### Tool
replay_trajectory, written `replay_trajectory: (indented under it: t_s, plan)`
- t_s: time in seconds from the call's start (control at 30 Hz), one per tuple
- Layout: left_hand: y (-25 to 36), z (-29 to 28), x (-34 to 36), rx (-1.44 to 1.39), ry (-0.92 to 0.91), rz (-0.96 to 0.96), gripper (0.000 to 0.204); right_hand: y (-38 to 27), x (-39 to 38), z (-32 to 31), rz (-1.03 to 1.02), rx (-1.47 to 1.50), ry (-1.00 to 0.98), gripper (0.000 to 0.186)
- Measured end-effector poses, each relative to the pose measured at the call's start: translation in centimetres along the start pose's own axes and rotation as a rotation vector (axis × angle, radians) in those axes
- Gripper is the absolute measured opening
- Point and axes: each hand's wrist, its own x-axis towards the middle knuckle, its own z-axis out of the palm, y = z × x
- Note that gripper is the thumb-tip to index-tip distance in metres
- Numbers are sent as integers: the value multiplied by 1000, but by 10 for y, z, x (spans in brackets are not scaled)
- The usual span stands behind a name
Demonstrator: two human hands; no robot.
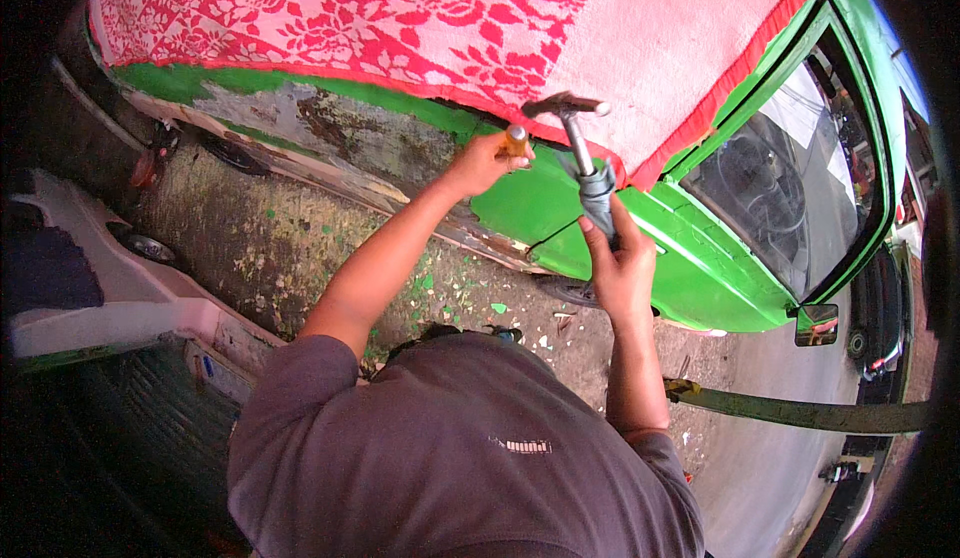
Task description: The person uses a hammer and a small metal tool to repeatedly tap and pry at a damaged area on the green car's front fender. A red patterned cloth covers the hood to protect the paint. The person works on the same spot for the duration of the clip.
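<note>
Hammer (580, 143) raised in the right hand (622, 270), its metal head up near the red edge of a patterned red-and-pink cloth (450, 18) draped over a green car (700, 268). The right hand's fingers wrap tight around the grey grip low on the shaft. Just to its left, the left hand (485, 163) closes on a small tool with an orange handle (516, 140), possibly a chisel, its tip pressed toward the car's worn, paint-stripped panel (340, 128); the working end is hidden behind the fingers. Beyond the right hand sits the car's side window (790, 188). Below both hands, paint flakes litter the ground (450, 293).
</note>
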Motion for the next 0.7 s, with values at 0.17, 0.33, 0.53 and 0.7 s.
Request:
replay_trajectory:
  t_s: [0.17, 0.33, 0.53, 0.7]
  plan:
    - [19, 2, 2, 86, -50, -103, 18, -6, 8, -12, 25, -106, -124, 43]
    - [24, 8, 3, 114, -15, -81, 19, 3, 1, -17, -38, 35, -39, 45]
    - [10, 6, 2, 74, -3, -89, 17, 18, 2, -20, 32, -131, -123, 41]
    - [6, 5, 3, 125, 5, -69, 17, 23, 3, -23, -24, 17, -5, 43]
